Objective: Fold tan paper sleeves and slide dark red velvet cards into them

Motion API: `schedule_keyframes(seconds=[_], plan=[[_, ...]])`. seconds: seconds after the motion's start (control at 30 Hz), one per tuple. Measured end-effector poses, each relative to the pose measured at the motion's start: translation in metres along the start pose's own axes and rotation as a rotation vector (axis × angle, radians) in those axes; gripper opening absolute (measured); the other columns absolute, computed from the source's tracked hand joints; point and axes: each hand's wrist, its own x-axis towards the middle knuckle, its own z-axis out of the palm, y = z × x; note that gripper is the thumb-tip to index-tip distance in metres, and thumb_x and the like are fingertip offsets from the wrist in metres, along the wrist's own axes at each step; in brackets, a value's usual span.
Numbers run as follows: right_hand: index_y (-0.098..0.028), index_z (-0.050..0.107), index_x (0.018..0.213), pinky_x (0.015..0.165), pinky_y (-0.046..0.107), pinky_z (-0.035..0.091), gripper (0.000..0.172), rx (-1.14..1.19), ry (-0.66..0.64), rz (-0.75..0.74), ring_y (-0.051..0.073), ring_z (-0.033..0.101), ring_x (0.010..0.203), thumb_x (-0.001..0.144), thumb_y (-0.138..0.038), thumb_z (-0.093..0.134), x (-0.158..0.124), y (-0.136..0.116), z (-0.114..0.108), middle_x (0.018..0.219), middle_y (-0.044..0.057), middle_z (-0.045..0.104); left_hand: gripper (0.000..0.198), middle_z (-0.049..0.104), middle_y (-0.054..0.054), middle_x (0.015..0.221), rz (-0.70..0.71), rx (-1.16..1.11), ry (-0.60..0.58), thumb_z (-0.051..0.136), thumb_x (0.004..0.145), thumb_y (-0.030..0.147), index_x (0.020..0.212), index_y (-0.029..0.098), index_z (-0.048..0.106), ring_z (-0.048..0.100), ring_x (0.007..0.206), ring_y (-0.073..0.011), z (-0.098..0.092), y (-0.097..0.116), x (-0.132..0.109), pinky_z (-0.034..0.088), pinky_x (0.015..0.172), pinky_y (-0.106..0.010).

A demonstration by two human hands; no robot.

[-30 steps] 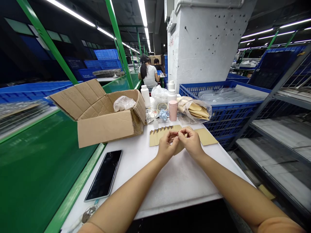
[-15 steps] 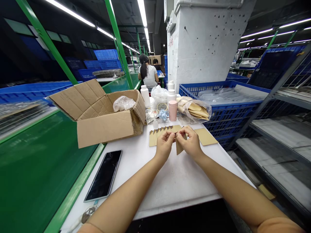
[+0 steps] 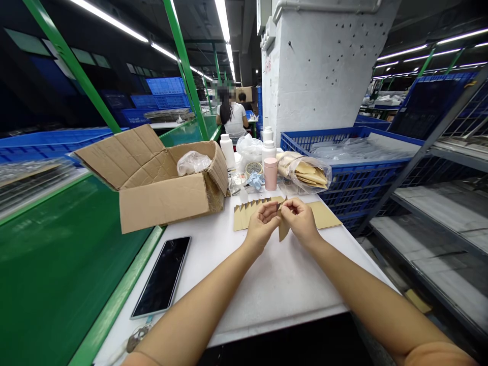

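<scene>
We pinch a small piece of kraft card at its top edge, its pointed lower end hanging free just above the bench. Both grips are clenched on it: our left hand and right hand meet at the card, thumbs and fingers closed together.

Directly behind our hands, a notched kraft strip lies flat on the white bench, its saw-toothed edge facing away from us. A plain kraft sheet lies just beyond our right hand. Farther back stand a pink canister, white plastic bottles, and a clear bag of folded kraft pieces, with a small blue bow beside the canister.

To our left, an open cardboard box holds crumpled clear plastic, and a black smartphone lies near the bench edge. A blue plastic crate sits beyond the bench on our right. Down the aisle, a co-worker sits facing away.
</scene>
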Motion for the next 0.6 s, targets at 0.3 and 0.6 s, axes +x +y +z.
schedule_keyframes(seconds=[0.3, 0.6], plan=[[-0.019, 0.057, 0.062, 0.060, 0.025, 0.040, 0.009, -0.030, -0.022, -0.004, 0.013, 0.050, 0.063, 0.069, -0.024, 0.055, 0.001, 0.006, 0.006, 0.068, -0.001, 0.054, 0.033, 0.070, -0.007, 0.095, 0.011, 0.219, -0.017, 0.062, 0.078, 0.028, 0.108, 0.015, 0.062, 0.064, 0.094, -0.0254, 0.000, -0.014, 0.001, 0.047, 0.089, -0.040], [-0.020, 0.054, 0.058, 0.057, 0.025, 0.039, 0.007, -0.220, 0.040, -0.068, 0.012, 0.046, 0.058, 0.065, -0.020, 0.053, 0.003, -0.001, 0.000, 0.065, -0.003, 0.049, 0.026, 0.070, -0.005, 0.085, -0.012, 0.103, -0.057, 0.066, 0.074, 0.034, 0.092, 0.014, 0.066, 0.064, 0.085, -0.0231, 0.000, -0.006, 0.001, 0.048, 0.084, -0.036]])
